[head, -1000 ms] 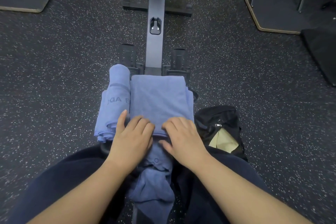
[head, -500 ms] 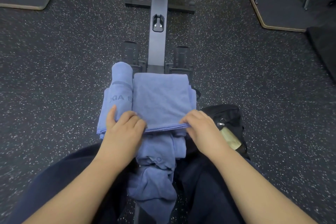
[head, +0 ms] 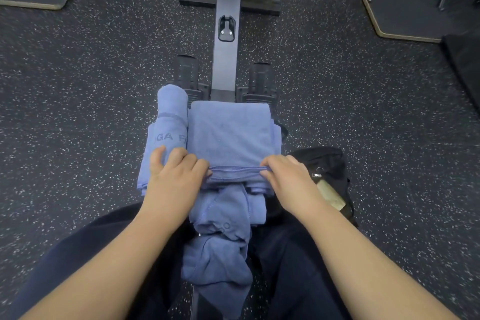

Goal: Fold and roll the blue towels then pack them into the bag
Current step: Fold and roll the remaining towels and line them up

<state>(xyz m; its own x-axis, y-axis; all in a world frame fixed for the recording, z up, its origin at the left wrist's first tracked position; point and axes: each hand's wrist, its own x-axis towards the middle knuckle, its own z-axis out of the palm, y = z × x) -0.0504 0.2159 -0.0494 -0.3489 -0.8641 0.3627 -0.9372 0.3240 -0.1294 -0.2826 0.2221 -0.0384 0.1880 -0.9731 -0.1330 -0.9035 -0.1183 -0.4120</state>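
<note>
A: What do we have in our hands?

B: Our left hand (head: 173, 176) and right hand (head: 291, 178) each pinch the near edge of the folded blue towel (head: 230, 134), the left at its left corner, the right at its right corner. Fingers of both are curled over the top of the hem, so each grip is closed on the cloth.

A: And where does that towel lie?

B: Flat on the seat of the rowing machine, just ahead of our knees, with the machine's rail (head: 226, 8) running away from us. A rolled blue towel (head: 168, 125) with grey lettering lies touching its left side; our left fingers rest partly on that roll.

A: Any more towels?

B: A crumpled blue towel (head: 220, 249) hangs between our legs, its top tucked under the folded one.

A: The bag?

B: The black bag (head: 328, 171) sits on the speckled floor (head: 78, 112) just beside our right hand, unzipped, something pale showing inside.
</note>
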